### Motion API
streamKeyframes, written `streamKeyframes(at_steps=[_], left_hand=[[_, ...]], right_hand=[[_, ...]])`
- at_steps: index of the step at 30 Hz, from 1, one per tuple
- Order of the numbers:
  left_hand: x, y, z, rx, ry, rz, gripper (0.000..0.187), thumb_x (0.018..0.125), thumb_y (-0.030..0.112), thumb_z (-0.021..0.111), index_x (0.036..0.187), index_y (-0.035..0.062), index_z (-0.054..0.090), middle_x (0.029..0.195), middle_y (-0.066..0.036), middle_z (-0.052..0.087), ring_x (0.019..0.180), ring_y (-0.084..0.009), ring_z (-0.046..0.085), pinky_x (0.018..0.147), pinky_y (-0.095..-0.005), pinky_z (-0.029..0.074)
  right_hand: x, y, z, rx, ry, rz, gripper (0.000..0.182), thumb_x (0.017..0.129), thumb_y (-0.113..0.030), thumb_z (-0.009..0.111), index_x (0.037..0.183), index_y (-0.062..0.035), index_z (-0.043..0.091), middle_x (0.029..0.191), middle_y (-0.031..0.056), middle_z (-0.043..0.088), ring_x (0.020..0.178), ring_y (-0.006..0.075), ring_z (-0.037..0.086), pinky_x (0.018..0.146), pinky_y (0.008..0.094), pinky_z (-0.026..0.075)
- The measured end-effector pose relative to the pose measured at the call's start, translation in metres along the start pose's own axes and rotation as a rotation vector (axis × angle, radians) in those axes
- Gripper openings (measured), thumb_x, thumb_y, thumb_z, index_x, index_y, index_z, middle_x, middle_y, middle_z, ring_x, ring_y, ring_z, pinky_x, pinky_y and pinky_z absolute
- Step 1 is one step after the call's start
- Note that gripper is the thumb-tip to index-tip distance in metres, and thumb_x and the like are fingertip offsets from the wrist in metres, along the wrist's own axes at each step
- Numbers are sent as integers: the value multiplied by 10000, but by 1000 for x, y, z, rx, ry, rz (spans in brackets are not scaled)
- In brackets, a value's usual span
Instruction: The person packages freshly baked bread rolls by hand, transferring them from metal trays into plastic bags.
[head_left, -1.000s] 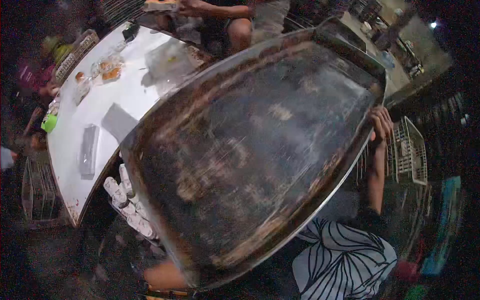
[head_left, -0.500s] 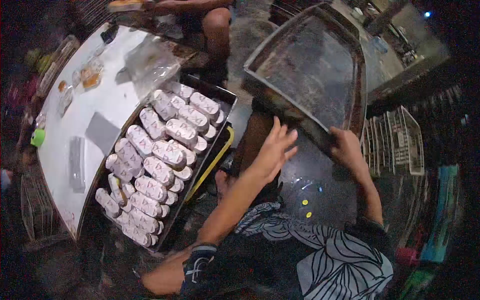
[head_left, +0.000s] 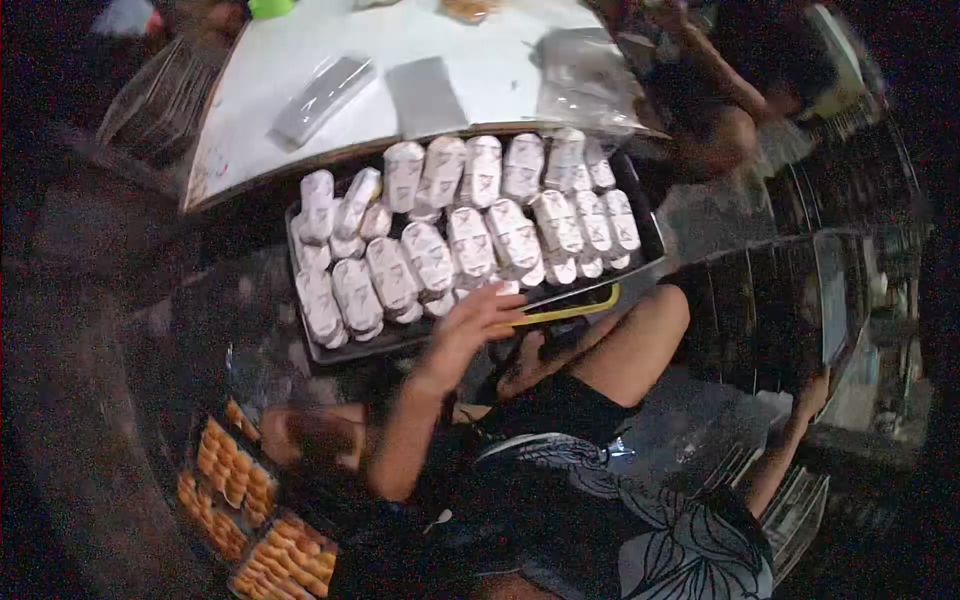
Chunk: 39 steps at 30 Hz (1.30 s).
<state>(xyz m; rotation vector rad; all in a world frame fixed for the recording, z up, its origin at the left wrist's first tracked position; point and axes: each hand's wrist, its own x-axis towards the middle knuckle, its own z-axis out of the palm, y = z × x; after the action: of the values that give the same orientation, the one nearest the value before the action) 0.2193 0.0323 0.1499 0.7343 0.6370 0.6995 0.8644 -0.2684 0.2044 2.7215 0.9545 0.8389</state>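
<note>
Rows of oblong packs (head_left: 430, 258) in white printed wrappers fill a black tray (head_left: 380, 352) at the table's near edge. My left hand (head_left: 470, 330) is at this tray's front rim, fingers stretched out and overlapping the nearest packs, with nothing visibly held. Far to the right, my right hand (head_left: 815, 392) is closed on the edge of a metal tray (head_left: 832, 300), which now shows only as a narrow, tilted shape. A yellow bar (head_left: 570, 312) runs just below the black tray's front rim.
Behind the packs, a white table (head_left: 270, 70) carries clear plastic bags (head_left: 590, 80) and a grey sheet (head_left: 427, 95). Trays of golden baked rolls (head_left: 285, 560) stand at lower left. Another person's arm (head_left: 725, 75) and knee are at upper right. A crate (head_left: 800, 515) sits at lower right.
My view has turned left, bringing the packs to the centre and the rolls into sight. My left hand has gone from beside the metal tray to the black tray; my right stays on the metal tray.
</note>
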Motion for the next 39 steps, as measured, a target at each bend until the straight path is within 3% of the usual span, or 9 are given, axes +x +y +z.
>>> streamKeyframes(at_steps=[9, 10, 12, 13, 17, 30, 32, 34, 39], left_hand=[[-99, -16, -226, 394, 903, -22, 266, 805, 241, 491, 1009, 71, 502, 915, -59, 528, 790, -160, 525, 691, -306, 465], [-104, -46, -283, 372, 819, 120, 423, 831, 202, 493, 1202, 37, 373, 1107, -100, 489, 920, -205, 525, 693, -282, 459], [-90, -8, -223, 323, 878, 50, 462, 817, 265, 516, 1199, 45, 378, 1114, -97, 483, 955, -202, 510, 728, -298, 445], [-89, -9, -222, 326, 891, 62, 465, 816, 276, 517, 1195, 44, 381, 1111, -96, 485, 949, -201, 511, 742, -307, 436], [-77, -28, -266, 434, 794, -82, 471, 809, 301, 527, 1188, 59, 388, 1122, -84, 481, 935, -199, 515, 766, -317, 404], [-70, -26, -209, 467, 744, -23, 500, 824, 289, 519, 1199, -4, 365, 1054, -79, 492, 887, -156, 510, 738, -269, 425], [-79, -36, -236, 459, 680, -1, 516, 827, 278, 516, 1219, -5, 335, 1117, -79, 465, 936, -168, 501, 771, -278, 407], [-88, -23, -223, 378, 743, -4, 524, 828, 282, 515, 1224, -3, 324, 1172, -94, 431, 1004, -186, 471, 820, -294, 380], [-96, -24, -217, 485, 873, 166, 465, 835, 270, 512, 1193, 9, 369, 1187, -119, 425, 1079, -211, 418, 914, -316, 311]], right_hand=[[16, 13, -12, 919, 210, -126, 335, 845, -81, 397, 1160, 30, 430, 1096, 161, 516, 1035, 217, 471, 841, 320, 395], [17, 6, -34, 347, 380, -244, 331, 832, -91, 405, 1144, 11, 447, 1107, 139, 516, 1045, 193, 473, 829, 290, 397], [33, -12, -80, 642, 41, 348, 408, 736, -127, 520, 1137, -63, 483, 926, 115, 582, 813, 266, 549, 708, 355, 419], [41, 6, -57, 224, 422, -9, 311, 729, -65, 472, 1029, -16, 535, 715, 113, 560, 599, 240, 536, 516, 364, 410], [41, 39, 62, 5, -61, 284, 417, 671, -76, 510, 1088, -59, 499, 857, 134, 574, 763, 281, 559, 629, 389, 432], [36, -47, 0, -55, 150, 315, 564, 727, -570, 465, 942, -57, 557, 850, 138, 586, 780, 313, 558, 673, 403, 437], [29, -102, -27, -139, -12, 549, 657, 711, -545, 518, 1098, -16, 464, 1065, 217, 466, 985, 344, 443, 814, 437, 381], [-1, -186, -26, -132, 553, 61, 520, 774, -313, 544, 1139, 34, 416, 1098, 233, 450, 1015, 362, 436, 863, 452, 345], [-44, -490, -99, 980, 162, -483, 314, 699, -39, 557, 1010, -17, 520, 943, 153, 552, 934, 314, 491, 814, 368, 385]])
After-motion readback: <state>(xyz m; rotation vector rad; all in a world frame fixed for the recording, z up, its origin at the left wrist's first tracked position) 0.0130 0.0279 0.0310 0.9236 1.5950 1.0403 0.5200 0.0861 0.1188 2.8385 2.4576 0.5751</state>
